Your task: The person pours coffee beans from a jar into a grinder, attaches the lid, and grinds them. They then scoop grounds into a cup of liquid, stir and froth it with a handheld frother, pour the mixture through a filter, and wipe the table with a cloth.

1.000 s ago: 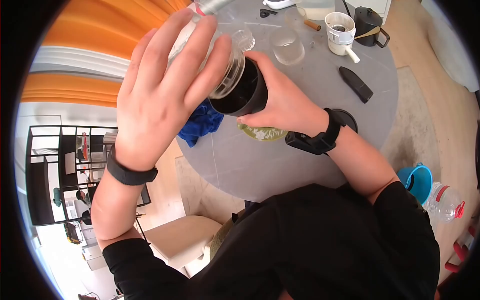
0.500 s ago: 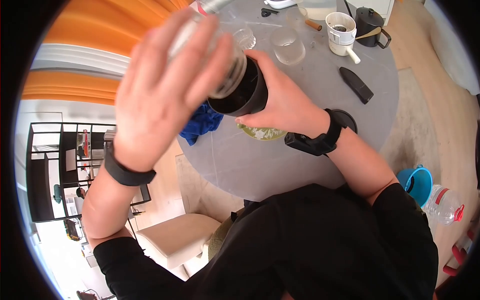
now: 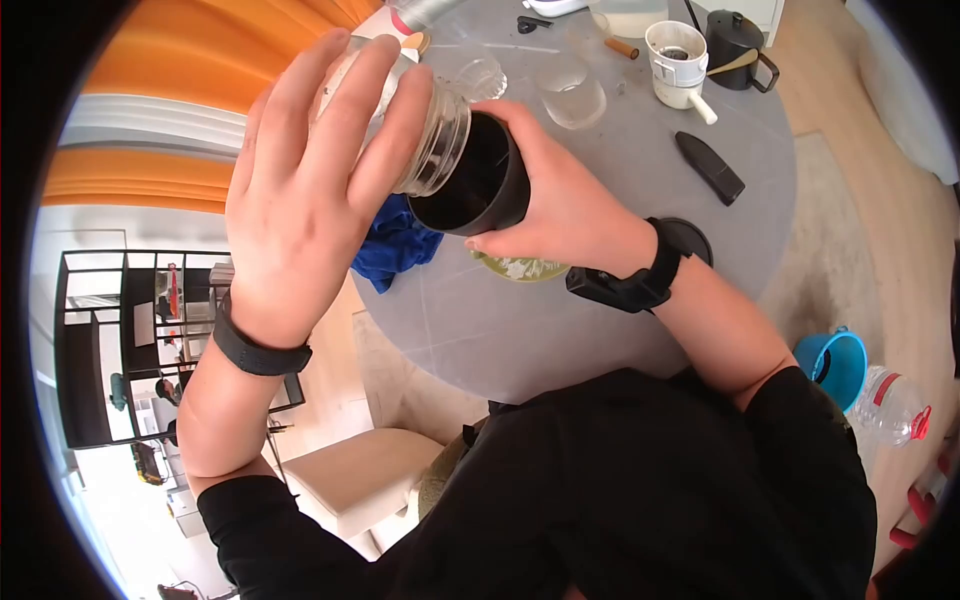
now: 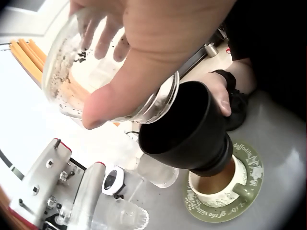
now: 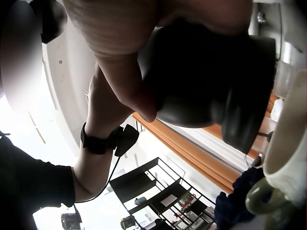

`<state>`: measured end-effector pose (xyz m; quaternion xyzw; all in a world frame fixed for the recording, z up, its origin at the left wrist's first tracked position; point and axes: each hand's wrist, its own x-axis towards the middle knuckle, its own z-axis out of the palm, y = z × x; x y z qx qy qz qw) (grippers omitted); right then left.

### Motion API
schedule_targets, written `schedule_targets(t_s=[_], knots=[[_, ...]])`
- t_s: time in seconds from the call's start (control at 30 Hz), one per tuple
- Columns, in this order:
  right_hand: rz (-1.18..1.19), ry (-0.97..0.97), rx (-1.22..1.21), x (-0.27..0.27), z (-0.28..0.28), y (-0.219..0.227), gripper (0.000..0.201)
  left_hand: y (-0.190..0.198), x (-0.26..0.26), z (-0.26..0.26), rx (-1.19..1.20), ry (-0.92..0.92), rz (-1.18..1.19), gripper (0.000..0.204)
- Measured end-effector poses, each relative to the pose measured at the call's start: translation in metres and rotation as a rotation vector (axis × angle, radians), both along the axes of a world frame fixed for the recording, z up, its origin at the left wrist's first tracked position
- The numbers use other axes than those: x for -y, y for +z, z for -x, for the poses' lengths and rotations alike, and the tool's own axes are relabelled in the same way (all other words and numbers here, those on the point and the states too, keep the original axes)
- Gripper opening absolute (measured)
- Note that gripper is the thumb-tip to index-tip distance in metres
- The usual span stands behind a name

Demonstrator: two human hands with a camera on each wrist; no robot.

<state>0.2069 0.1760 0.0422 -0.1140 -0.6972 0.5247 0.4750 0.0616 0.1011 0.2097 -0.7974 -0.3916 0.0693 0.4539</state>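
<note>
My left hand grips a clear glass jar, tipped so its mouth lies at the rim of a black cup. My right hand holds that cup from its side, its opening tilted toward the jar. In the left wrist view dark bits cling inside the jar. Below the black cup in that view, a white cup with brown liquid stands on a green patterned saucer. In the right wrist view the fingers wrap the black cup.
A blue cloth lies at the table's left edge. Farther back stand glasses, a white pot and a black kettle. A black elongated object lies to the right on the grey table. A blue bucket is on the floor.
The left hand blurred with motion half a second ago and now looks sharp. The jar and black cup have shifted slightly left, both still held.
</note>
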Motion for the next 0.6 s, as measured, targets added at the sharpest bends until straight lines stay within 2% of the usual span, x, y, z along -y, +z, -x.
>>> schedule_targets(t_s=[0.23,0.33,0.4,0.43,0.53,0.6], knots=[[-0.024,-0.014,0.018,0.0,0.0,-0.002,0.097,-0.003,0.002,-0.001,-0.05,-0.024,0.045,0.052],[-0.019,-0.013,0.005,0.001,0.001,-0.003,0.097,-0.002,0.002,-0.003,-0.106,-0.023,-0.055,0.051],[-0.036,-0.005,-0.001,0.0,0.003,-0.001,0.094,-0.005,0.003,-0.004,-0.186,-0.078,0.094,0.052],[-0.041,0.0,-0.001,-0.002,0.003,-0.001,0.094,-0.002,0.002,-0.004,-0.182,-0.05,0.003,0.053],[-0.025,0.011,-0.023,0.002,0.003,-0.003,0.094,-0.003,0.001,-0.006,-0.25,-0.018,0.057,0.055],[0.001,0.018,0.035,0.0,0.002,-0.001,0.094,-0.004,0.002,-0.011,-0.321,-0.01,-0.015,0.052]])
